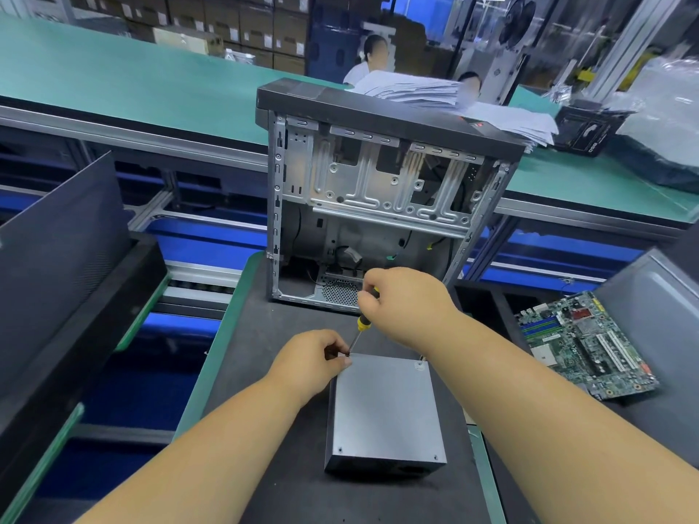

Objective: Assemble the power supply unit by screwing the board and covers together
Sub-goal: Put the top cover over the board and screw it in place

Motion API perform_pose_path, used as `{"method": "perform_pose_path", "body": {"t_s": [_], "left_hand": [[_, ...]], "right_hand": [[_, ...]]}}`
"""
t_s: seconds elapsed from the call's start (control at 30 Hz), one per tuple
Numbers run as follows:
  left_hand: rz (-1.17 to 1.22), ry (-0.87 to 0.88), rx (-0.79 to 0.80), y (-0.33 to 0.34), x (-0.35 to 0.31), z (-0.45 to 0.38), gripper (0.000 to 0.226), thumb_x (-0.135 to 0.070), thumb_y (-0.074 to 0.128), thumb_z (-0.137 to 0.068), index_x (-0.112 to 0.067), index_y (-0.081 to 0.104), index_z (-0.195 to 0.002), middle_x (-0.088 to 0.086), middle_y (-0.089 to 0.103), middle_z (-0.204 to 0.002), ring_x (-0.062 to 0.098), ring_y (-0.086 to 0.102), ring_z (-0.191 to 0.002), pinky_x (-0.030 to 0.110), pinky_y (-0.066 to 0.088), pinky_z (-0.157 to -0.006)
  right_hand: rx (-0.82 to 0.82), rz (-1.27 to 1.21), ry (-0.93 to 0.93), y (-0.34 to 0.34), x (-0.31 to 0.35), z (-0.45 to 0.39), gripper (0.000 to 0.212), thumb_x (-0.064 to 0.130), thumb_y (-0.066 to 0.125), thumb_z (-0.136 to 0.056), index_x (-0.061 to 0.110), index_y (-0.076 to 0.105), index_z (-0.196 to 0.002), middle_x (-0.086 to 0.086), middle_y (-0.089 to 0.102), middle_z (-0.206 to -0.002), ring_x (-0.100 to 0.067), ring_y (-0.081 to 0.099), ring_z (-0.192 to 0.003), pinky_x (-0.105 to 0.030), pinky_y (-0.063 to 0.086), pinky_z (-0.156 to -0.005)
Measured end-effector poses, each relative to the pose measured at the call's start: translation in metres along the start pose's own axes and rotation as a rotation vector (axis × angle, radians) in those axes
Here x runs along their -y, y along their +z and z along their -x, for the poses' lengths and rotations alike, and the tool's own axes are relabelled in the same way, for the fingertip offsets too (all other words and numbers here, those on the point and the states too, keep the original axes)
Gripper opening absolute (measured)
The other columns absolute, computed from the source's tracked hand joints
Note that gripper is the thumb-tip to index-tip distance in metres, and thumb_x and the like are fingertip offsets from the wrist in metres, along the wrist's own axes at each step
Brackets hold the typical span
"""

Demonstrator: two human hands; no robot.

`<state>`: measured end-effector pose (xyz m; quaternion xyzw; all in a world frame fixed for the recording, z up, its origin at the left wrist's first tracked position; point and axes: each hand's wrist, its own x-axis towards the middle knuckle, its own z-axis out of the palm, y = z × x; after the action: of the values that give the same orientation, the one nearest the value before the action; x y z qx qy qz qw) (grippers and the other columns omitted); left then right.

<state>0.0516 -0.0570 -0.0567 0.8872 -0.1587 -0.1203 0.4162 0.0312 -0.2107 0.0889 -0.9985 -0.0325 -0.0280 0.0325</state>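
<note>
Your right hand [404, 300] grips the yellow-black screwdriver [362, 322], tip at the far-left corner of the grey metal power supply box [386, 406]; your left hand [312, 359] pinches there. Box sits on the dark mat [264, 372]; open PC case [378, 198] behind, green motherboard [586, 342] right.

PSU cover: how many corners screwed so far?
Two near corners of the cover show screws. In hand: right hand holds the screwdriver at the far-left corner, where left hand pinches the screw. Far-right corner: can't tell.
</note>
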Motion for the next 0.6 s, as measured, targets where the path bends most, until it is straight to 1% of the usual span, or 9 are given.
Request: {"method": "perform_pose_path", "body": {"t_s": [0.1,0.17,0.2,0.27,0.33,0.37,0.43,0.5,0.6], "left_hand": [[-0.025,0.001,-0.002,0.000,-0.001,0.000,0.013,-0.038,0.072,-0.084,-0.040,0.061,-0.079,-0.015,0.063,-0.081,0.001,0.057,-0.076,0.017,0.040,-0.060],[-0.037,0.001,-0.004,-0.001,-0.001,0.000,0.013,-0.039,0.072,-0.084,-0.039,0.061,-0.079,-0.015,0.063,-0.081,0.001,0.057,-0.076,0.018,0.039,-0.059],[-0.039,0.001,-0.004,0.000,-0.001,0.000,0.012,-0.039,0.072,-0.084,-0.039,0.061,-0.080,-0.015,0.062,-0.081,0.001,0.057,-0.076,0.018,0.039,-0.059],[-0.042,0.005,-0.005,-0.001,-0.001,0.001,0.010,-0.038,0.072,-0.085,-0.037,0.062,-0.082,-0.015,0.062,-0.081,0.000,0.056,-0.077,0.017,0.039,-0.059],[-0.035,0.014,-0.004,0.000,0.000,0.001,0.008,-0.037,0.072,-0.085,-0.036,0.064,-0.084,-0.013,0.063,-0.083,0.001,0.058,-0.078,0.018,0.042,-0.061],[-0.026,0.018,-0.004,0.000,0.000,0.001,0.008,-0.036,0.072,-0.085,-0.035,0.064,-0.084,-0.012,0.064,-0.084,0.002,0.059,-0.078,0.019,0.044,-0.064],[-0.012,0.021,-0.001,0.000,0.000,0.001,0.008,-0.035,0.072,-0.085,-0.035,0.064,-0.084,-0.011,0.064,-0.084,0.004,0.060,-0.079,0.020,0.047,-0.066],[-0.012,0.023,-0.002,0.000,-0.001,0.001,0.009,-0.035,0.072,-0.085,-0.036,0.063,-0.083,-0.011,0.064,-0.084,0.004,0.060,-0.079,0.019,0.046,-0.066],[-0.005,0.021,-0.002,-0.001,-0.001,0.001,0.010,-0.035,0.073,-0.084,-0.037,0.063,-0.083,-0.011,0.064,-0.084,0.003,0.060,-0.078,0.017,0.046,-0.065]], "right_hand": [[0.044,-0.112,-0.059,-0.004,0.002,0.001,0.026,0.030,0.044,-0.094,0.024,0.065,-0.107,0.002,0.055,-0.099,-0.021,0.055,-0.088,-0.033,0.046,-0.069],[0.032,-0.114,-0.093,-0.005,0.004,0.001,0.029,0.032,0.045,-0.098,0.026,0.060,-0.121,0.001,0.060,-0.104,-0.022,0.057,-0.093,-0.035,0.049,-0.075],[0.020,-0.075,-0.091,-0.004,0.005,0.001,0.029,0.035,0.043,-0.100,0.027,0.058,-0.123,0.002,0.064,-0.101,-0.022,0.058,-0.092,-0.035,0.049,-0.072],[-0.008,0.042,-0.063,0.001,0.004,0.000,0.028,0.043,0.037,-0.102,0.027,0.058,-0.111,0.005,0.066,-0.086,-0.022,0.059,-0.083,-0.031,0.043,-0.061],[-0.018,0.109,-0.027,0.004,0.003,0.000,0.033,0.047,0.032,-0.103,0.024,0.053,-0.094,0.005,0.058,-0.072,-0.021,0.055,-0.073,-0.029,0.033,-0.053],[-0.026,0.093,-0.025,0.005,0.003,0.000,0.031,0.045,0.033,-0.102,0.023,0.051,-0.092,0.005,0.054,-0.071,-0.021,0.053,-0.071,-0.030,0.031,-0.052],[-0.018,-0.025,-0.043,0.005,0.001,0.000,0.017,0.036,0.041,-0.096,0.022,0.050,-0.100,0.005,0.053,-0.080,-0.022,0.053,-0.073,-0.031,0.034,-0.054],[0.005,-0.111,-0.079,0.002,0.001,-0.001,0.022,0.029,0.048,-0.092,0.023,0.048,-0.113,0.004,0.053,-0.087,-0.021,0.053,-0.074,-0.035,0.043,-0.058],[-0.035,0.002,-0.076,0.003,0.001,0.001,0.029,0.041,0.048,-0.097,0.025,0.045,-0.122,0.007,0.052,-0.075,-0.021,0.054,-0.071,-0.033,0.042,-0.055]]}}
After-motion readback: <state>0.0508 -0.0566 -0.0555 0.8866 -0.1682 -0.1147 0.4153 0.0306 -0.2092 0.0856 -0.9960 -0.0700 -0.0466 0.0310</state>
